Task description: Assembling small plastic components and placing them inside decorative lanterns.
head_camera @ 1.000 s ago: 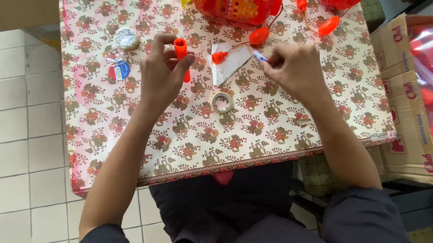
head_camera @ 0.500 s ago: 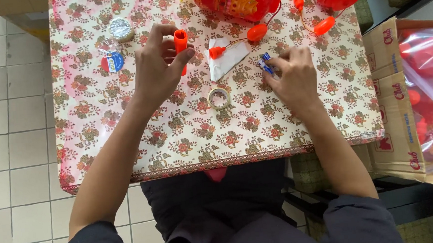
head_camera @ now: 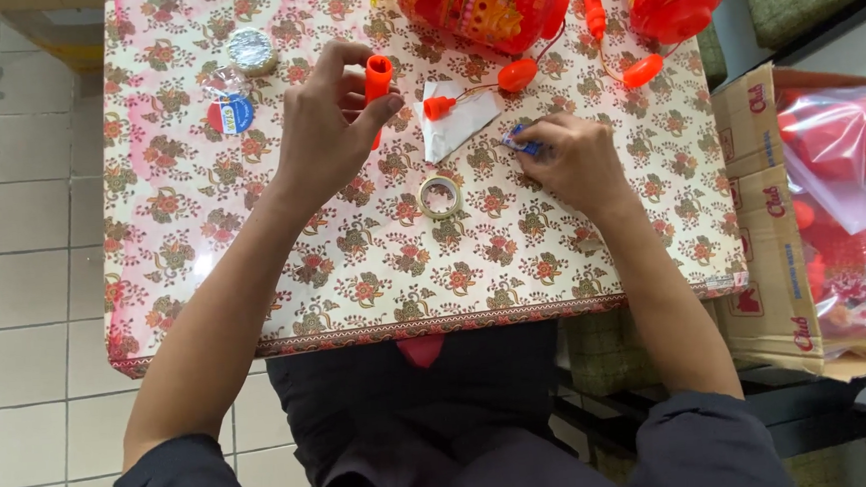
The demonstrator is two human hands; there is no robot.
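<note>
1. A table [head_camera: 203,248] with a flowered cloth is filling most of the view, and a cardboard box [head_camera: 769,253] of red goods in plastic is standing at its right side.
2. Two red lanterns [head_camera: 494,4] are sitting at the far edge, with orange bulb-shaped pieces [head_camera: 518,74] lying just below them.
3. The left hand [head_camera: 331,129] is pinching an orange tube [head_camera: 377,81] upright between thumb and fingers, above the table's middle.
4. The right hand [head_camera: 573,160] is resting on the cloth, its fingers curled around a small blue thing [head_camera: 520,144].
5. A white paper [head_camera: 456,122] is lying between the hands, with a tape roll [head_camera: 439,195] nearer the person.
6. A silver disc [head_camera: 252,51] is lying at the far left.
</note>
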